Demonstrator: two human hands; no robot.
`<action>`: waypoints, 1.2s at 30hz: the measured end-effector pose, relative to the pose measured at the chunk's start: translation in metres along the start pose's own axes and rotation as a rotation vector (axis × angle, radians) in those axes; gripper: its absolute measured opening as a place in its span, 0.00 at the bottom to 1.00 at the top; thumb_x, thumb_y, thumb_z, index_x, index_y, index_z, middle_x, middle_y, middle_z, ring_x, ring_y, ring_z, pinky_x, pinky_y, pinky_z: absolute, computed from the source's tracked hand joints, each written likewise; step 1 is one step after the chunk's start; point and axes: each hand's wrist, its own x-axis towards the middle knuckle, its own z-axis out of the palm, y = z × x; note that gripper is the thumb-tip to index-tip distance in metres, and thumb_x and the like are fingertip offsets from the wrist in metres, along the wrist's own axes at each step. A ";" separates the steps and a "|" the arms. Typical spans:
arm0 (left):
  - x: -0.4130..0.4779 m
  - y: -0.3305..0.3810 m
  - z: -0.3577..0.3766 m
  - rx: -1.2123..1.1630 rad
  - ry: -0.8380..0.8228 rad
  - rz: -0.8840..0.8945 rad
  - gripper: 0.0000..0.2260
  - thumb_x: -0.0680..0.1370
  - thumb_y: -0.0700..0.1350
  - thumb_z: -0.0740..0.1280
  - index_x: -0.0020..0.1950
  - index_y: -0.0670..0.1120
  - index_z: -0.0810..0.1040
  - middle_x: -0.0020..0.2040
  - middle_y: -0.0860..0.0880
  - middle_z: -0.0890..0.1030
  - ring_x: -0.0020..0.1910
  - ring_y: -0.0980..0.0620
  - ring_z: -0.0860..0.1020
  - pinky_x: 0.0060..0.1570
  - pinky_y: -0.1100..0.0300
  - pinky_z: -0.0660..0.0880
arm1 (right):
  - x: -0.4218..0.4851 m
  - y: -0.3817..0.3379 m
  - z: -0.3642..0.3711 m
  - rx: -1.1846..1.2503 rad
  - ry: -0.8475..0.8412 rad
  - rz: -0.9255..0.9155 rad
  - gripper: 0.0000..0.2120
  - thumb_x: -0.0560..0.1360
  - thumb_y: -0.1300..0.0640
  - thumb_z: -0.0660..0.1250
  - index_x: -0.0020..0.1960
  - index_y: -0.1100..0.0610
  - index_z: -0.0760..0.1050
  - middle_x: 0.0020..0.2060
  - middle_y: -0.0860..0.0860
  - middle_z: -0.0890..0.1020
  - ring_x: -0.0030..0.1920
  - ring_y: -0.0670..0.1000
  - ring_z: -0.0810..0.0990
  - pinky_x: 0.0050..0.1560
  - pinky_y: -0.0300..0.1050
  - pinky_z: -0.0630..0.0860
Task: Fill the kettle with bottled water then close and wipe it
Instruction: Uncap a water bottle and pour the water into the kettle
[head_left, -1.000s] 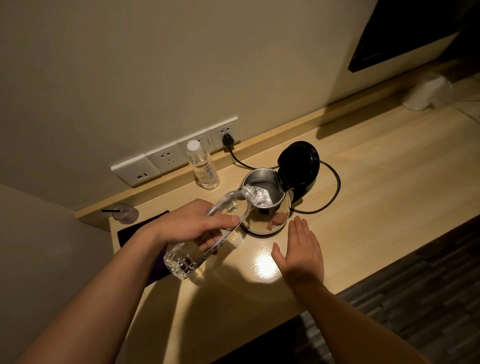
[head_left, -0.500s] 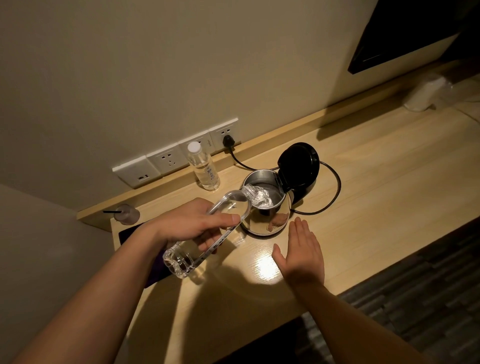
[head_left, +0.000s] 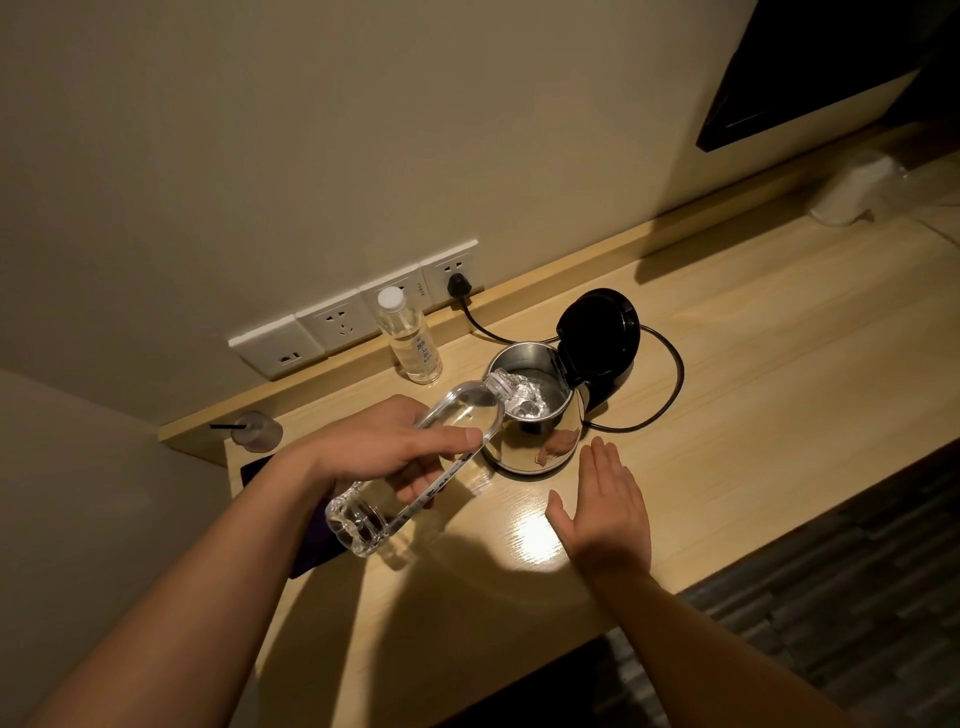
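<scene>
A: Counts, big to small?

B: One wooden desk (head_left: 753, 332). One steel kettle (head_left: 530, 415), lid (head_left: 600, 332) up. Two bottles: tilted bottle (head_left: 415, 467), mouth over the kettle's opening, and a capped bottle (head_left: 408, 338) upright by the wall sockets (head_left: 337, 325) (four plates, one with the black plug (head_left: 457, 286)).

A: Hands?

B: Left hand (head_left: 384, 441) wrapped around the tilted bottle. Right hand (head_left: 605, 499) flat, fingers together, on the desk just beside the kettle.

A: Versus a second ago?

B: Basically same; bottle stays tipped, right hand hasn't moved.
</scene>
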 end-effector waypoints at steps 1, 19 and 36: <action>0.000 0.000 0.000 0.003 0.002 0.000 0.19 0.70 0.61 0.75 0.41 0.44 0.84 0.35 0.41 0.82 0.28 0.49 0.80 0.29 0.62 0.78 | 0.000 0.000 0.000 0.001 0.000 -0.001 0.39 0.78 0.36 0.56 0.81 0.59 0.61 0.82 0.56 0.61 0.83 0.54 0.57 0.81 0.52 0.58; 0.003 -0.004 -0.005 0.057 -0.003 -0.031 0.27 0.68 0.63 0.74 0.48 0.39 0.83 0.44 0.33 0.84 0.37 0.42 0.82 0.34 0.58 0.82 | 0.000 0.001 0.002 0.000 0.019 -0.006 0.39 0.78 0.37 0.59 0.81 0.60 0.62 0.81 0.57 0.62 0.82 0.55 0.58 0.80 0.52 0.59; 0.005 -0.004 -0.008 0.134 -0.018 -0.017 0.37 0.62 0.73 0.75 0.47 0.39 0.83 0.38 0.42 0.85 0.31 0.50 0.82 0.32 0.62 0.79 | -0.001 0.001 0.003 0.012 0.036 -0.011 0.39 0.78 0.38 0.61 0.80 0.61 0.63 0.81 0.58 0.63 0.82 0.55 0.59 0.80 0.52 0.59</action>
